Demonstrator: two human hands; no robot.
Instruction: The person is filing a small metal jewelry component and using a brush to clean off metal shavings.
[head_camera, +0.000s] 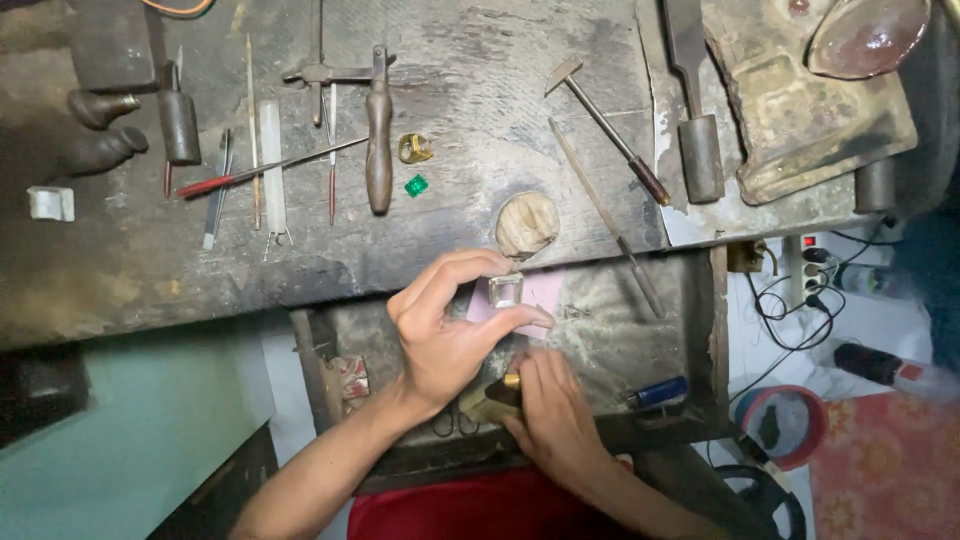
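My left hand (447, 330) pinches a small square metal setting (505, 290) between thumb and forefinger, just below the wooden bench peg (527, 224). My right hand (555, 415) sits lower, fingers closed around a brass-coloured tool (497, 396) whose tip shows beside the thumb. A pink paper (545, 290) lies under the setting in the open drawer (610, 330). A green cut stone (416, 186) and a gold ring (414, 148) rest on the worn bench top (460, 80).
Files, gravers and a wooden-handled tool (378, 140) lie across the bench. A small hammer (610, 125) and a long rod (605, 215) sit to the right. A blue-handled tool (660, 391) lies in the drawer. Cables and a power strip (815, 270) are on the floor.
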